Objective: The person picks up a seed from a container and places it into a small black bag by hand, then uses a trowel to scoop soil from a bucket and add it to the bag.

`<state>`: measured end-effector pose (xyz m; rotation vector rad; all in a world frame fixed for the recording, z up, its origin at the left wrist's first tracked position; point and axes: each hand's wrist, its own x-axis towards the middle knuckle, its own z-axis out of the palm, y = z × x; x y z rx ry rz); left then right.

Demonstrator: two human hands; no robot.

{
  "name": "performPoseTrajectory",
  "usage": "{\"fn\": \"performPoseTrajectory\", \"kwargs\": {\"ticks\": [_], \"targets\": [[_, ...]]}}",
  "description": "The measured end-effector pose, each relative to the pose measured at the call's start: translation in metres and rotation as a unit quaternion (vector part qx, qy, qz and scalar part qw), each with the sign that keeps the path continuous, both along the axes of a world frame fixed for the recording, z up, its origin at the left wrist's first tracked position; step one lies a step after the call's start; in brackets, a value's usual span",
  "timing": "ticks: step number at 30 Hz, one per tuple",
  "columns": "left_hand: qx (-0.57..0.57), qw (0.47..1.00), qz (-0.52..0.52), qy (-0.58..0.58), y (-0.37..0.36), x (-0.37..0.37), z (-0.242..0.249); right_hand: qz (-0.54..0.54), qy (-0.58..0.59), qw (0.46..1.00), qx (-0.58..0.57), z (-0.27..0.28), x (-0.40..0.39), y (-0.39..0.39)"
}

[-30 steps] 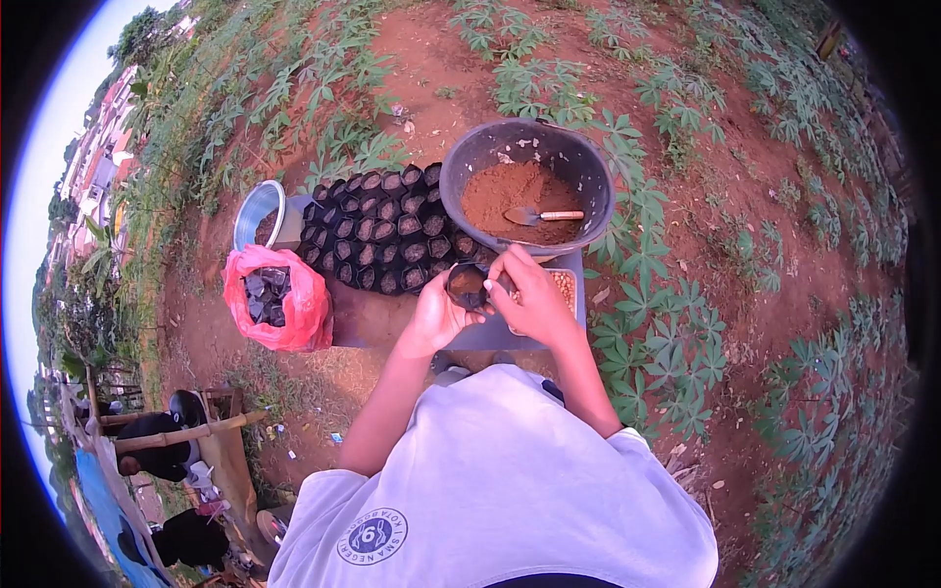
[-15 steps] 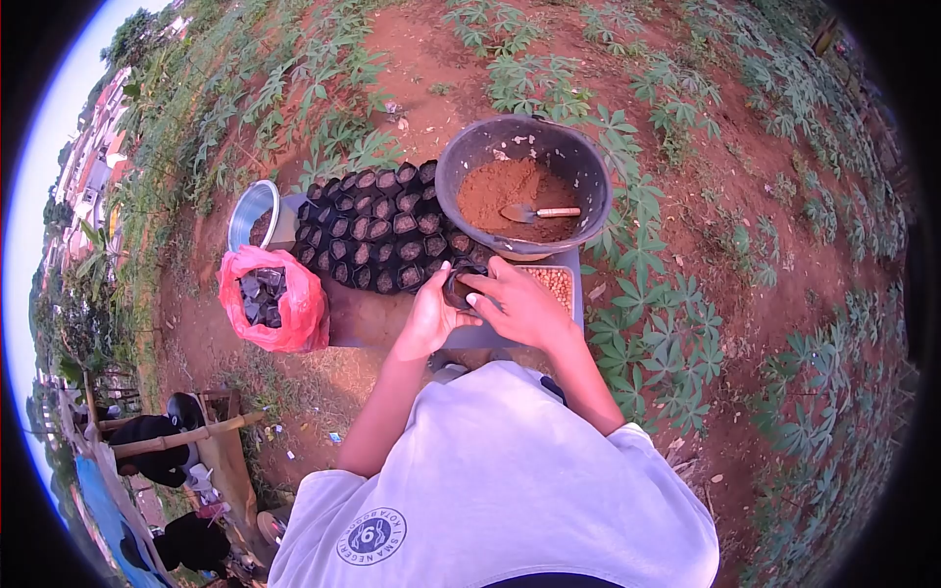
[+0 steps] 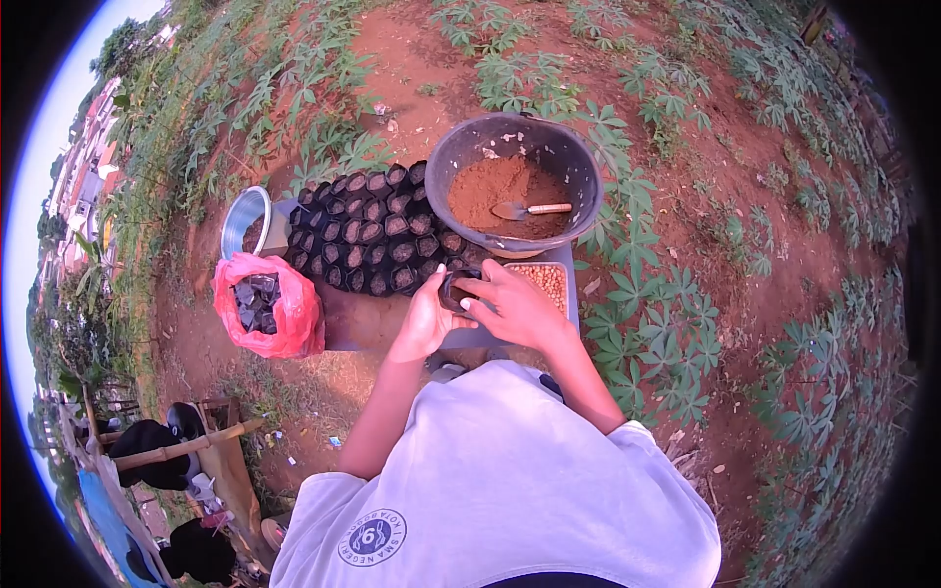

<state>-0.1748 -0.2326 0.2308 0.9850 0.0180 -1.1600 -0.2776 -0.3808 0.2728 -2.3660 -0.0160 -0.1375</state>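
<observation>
A small black planting bag [image 3: 456, 291] is held upright between my two hands, above the near edge of the table. My left hand [image 3: 425, 319] is wrapped round its left side, thumb up along the rim. From the right, my right hand [image 3: 512, 306] grips the bag, its fingers bent over the opening. What lies inside is mostly hidden by those fingers. Just beyond, rows of filled black planting bags [image 3: 369, 231] stand packed together. A tray of yellowish kernels [image 3: 541, 283] sits beside my right hand, partly covered by it.
A large dark basin [image 3: 443, 162] of reddish soil, with a trowel [image 3: 530, 210] in it, stands at the table's back right. Left are a pink plastic bag [image 3: 297, 312] of black pieces and a clear bucket [image 3: 241, 212]. Leafy plants [image 3: 642, 304] grow close on the right.
The view has shifted slightly, so the table and basin appear a little further left. Both hands keep the same hold on the planting bag, with only slight finger movement.
</observation>
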Motion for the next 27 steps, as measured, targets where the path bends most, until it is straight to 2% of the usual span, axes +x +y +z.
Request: {"fn": "performPoseTrajectory", "kwargs": {"ticks": [5, 9, 12, 14, 17, 21, 27], "targets": [[-0.023, 0.999, -0.011, 0.033, 0.003, 0.004, -0.003, -0.048, -0.097, 0.989, 0.100, -0.012, -0.011, -0.011], [-0.025, 0.999, -0.004, 0.045, 0.009, 0.007, -0.019, -0.120, -0.057, 0.982, 0.131, -0.026, -0.023, -0.029], [0.005, 0.999, 0.001, 0.045, 0.013, 0.007, -0.025, -0.144, -0.062, 0.971, 0.179, -0.060, -0.030, -0.045], [0.027, 0.999, 0.002, 0.045, 0.013, 0.005, -0.026, -0.161, -0.033, 0.974, 0.156, -0.092, -0.033, -0.055], [0.052, 0.997, 0.005, 0.065, 0.012, 0.003, -0.024, -0.200, 0.048, 0.977, 0.061, -0.147, -0.042, -0.066], [0.081, 0.995, 0.013, 0.054, 0.015, 0.001, -0.032, -0.223, 0.081, 0.971, 0.027, -0.167, -0.053, -0.064], [0.083, 0.993, 0.031, 0.080, 0.017, -0.010, -0.043, -0.176, 0.177, 0.968, -0.020, -0.206, -0.051, -0.060]]}}
